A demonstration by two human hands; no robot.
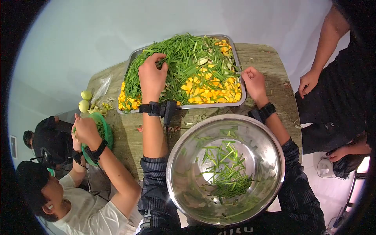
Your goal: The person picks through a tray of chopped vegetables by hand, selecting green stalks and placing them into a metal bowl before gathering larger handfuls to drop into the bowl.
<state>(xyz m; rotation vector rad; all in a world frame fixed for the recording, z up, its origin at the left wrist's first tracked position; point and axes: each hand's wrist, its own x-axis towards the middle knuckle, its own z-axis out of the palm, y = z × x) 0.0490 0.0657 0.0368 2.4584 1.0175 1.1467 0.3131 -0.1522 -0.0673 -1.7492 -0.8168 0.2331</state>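
Observation:
A metal tray (184, 106) holds a heap of cut green stalks (176, 49) and diced yellow-orange pieces (203, 88). My left hand (152, 76) is over the greens on the tray's left half, thumb and forefinger curved apart with nothing visible between them. Its other fingers are partly hidden. At the tray's right rim, my right hand (254, 83) has its fingers curled closed against the edge. Below both hands, close to my body, is a large steel bowl (176, 156) with a small pile of cut green stalks (227, 168) inside.
On the left, a seated person (90, 203) has hands raised over a green basket (109, 137). Two pale round vegetables (84, 100) and a clear plastic bag (102, 88) lie on the wooden table (121, 129). Another person (333, 94) in dark clothes stands at the right.

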